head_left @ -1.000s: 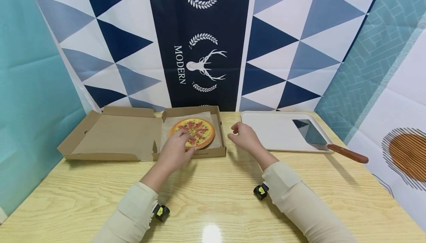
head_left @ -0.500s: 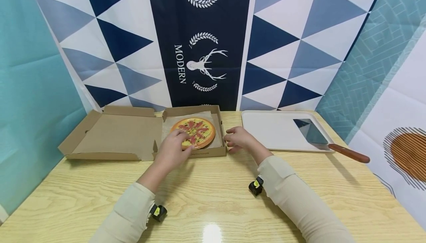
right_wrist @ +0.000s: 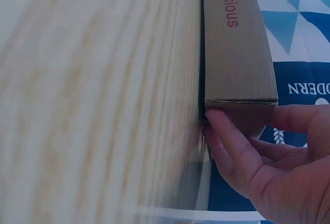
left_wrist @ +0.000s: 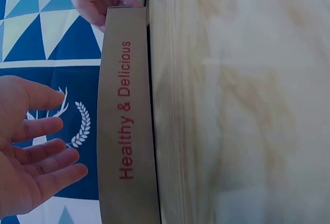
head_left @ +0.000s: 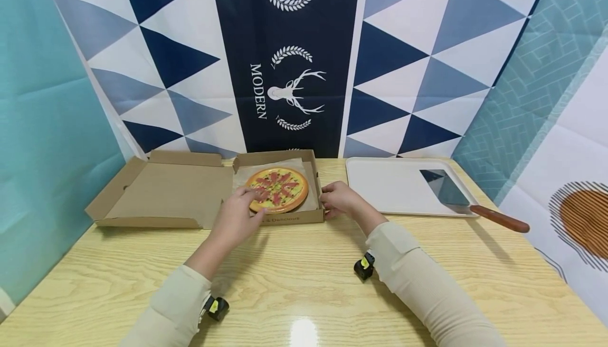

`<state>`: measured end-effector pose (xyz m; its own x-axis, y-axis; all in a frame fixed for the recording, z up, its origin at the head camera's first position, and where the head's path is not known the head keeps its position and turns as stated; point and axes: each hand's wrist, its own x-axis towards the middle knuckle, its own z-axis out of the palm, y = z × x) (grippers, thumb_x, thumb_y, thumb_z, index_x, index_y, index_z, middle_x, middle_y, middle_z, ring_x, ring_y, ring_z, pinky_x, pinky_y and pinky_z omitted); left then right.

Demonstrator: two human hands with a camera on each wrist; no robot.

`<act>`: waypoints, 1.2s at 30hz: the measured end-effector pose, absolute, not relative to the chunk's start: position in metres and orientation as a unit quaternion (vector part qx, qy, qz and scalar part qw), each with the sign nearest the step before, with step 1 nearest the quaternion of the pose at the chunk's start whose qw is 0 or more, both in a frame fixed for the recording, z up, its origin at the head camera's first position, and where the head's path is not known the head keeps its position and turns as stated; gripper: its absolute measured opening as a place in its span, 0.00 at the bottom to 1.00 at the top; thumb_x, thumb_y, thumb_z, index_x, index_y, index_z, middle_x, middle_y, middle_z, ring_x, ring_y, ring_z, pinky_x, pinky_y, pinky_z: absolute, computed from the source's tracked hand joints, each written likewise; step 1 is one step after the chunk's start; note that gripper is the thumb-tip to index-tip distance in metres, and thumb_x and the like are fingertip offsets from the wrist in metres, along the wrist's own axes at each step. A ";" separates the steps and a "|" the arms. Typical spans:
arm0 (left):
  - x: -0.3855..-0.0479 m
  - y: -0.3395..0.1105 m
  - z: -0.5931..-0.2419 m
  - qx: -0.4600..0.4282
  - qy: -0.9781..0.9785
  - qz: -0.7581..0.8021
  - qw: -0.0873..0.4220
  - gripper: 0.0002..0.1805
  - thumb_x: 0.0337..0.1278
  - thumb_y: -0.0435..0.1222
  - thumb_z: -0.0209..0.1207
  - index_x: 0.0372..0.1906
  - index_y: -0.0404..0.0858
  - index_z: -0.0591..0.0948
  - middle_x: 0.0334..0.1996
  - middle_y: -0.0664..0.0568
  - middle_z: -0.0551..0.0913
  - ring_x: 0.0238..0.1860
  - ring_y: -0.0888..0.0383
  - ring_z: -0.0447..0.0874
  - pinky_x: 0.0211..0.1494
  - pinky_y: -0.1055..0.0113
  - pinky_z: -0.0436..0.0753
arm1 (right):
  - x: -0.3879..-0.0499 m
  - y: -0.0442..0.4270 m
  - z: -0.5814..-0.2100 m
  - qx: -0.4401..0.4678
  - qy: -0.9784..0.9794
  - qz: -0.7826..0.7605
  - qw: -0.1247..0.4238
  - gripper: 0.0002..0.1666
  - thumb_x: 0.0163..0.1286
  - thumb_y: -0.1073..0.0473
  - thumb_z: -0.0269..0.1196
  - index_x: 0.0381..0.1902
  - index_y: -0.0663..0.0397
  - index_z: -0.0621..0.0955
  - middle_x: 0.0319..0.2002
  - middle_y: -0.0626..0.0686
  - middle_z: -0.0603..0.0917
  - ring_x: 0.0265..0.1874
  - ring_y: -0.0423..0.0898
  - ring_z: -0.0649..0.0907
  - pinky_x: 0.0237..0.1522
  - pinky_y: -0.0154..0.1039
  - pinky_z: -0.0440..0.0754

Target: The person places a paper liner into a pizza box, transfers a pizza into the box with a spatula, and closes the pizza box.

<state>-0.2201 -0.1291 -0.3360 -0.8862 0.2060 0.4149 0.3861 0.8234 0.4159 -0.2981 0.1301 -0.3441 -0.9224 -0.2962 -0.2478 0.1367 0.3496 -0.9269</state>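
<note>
A round pizza (head_left: 280, 191) with red toppings lies on paper in the open cardboard box (head_left: 290, 219). My left hand (head_left: 235, 217) hovers over the box's front left part beside the pizza, fingers spread and holding nothing; the left wrist view shows that hand (left_wrist: 36, 152) apart from the box's front wall (left_wrist: 126, 115). At the box's right side is my right hand (head_left: 343, 199). In the right wrist view its fingers (right_wrist: 234, 141) lie against the outside of the side wall at the front corner, with the thumb near the top edge.
The box's lid (head_left: 166, 191) lies folded back to the left. On the right stands a white tray (head_left: 385, 186), with a metal server (head_left: 444, 188) resting on it, its brown handle (head_left: 501, 219) jutting past the front right edge. A patterned cloth (head_left: 290, 35) hangs behind the table (head_left: 294, 273).
My right hand has moved left from beside the tray to the box's right side. My left hand has drawn back leftward from over the pizza.
</note>
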 end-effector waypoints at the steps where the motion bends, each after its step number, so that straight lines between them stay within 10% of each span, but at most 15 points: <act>1: -0.219 -0.131 -0.336 -0.152 -0.939 -0.251 0.180 0.20 0.58 0.39 0.67 0.52 0.32 0.82 0.52 0.40 0.78 0.42 0.47 0.82 0.46 0.53 0.83 | -0.298 0.130 -0.344 -0.050 0.800 -0.567 0.190 0.29 0.72 0.69 0.47 0.67 0.79 0.61 0.53 0.73 0.76 0.42 0.52 0.82 0.40 0.48 0.86; 9: -0.213 -0.143 -0.339 -0.131 -0.930 -0.271 0.210 0.13 0.57 0.38 0.66 0.44 0.34 0.85 0.45 0.45 0.82 0.41 0.49 0.83 0.40 0.55 0.83 | -0.297 0.130 -0.346 -0.052 0.804 -0.562 0.188 0.26 0.72 0.69 0.47 0.65 0.79 0.65 0.37 0.62 0.78 0.31 0.45 0.79 0.36 0.44 0.86; 23: -0.213 -0.172 -0.334 -0.010 -0.911 -0.391 0.129 0.11 0.62 0.38 0.60 0.41 0.33 0.85 0.36 0.46 0.85 0.39 0.50 0.82 0.37 0.60 0.81 | -0.295 0.130 -0.344 -0.044 0.802 -0.565 0.188 0.26 0.73 0.69 0.46 0.66 0.78 0.64 0.48 0.70 0.78 0.31 0.45 0.79 0.34 0.41 0.86; 36: -0.209 -0.200 -0.337 0.110 -0.808 -0.578 0.036 0.17 0.67 0.36 0.56 0.50 0.25 0.77 0.47 0.40 0.79 0.42 0.52 0.82 0.47 0.64 0.84 | -0.296 0.128 -0.343 -0.038 0.805 -0.562 0.187 0.26 0.74 0.69 0.47 0.66 0.78 0.63 0.53 0.72 0.77 0.36 0.47 0.81 0.35 0.43 0.86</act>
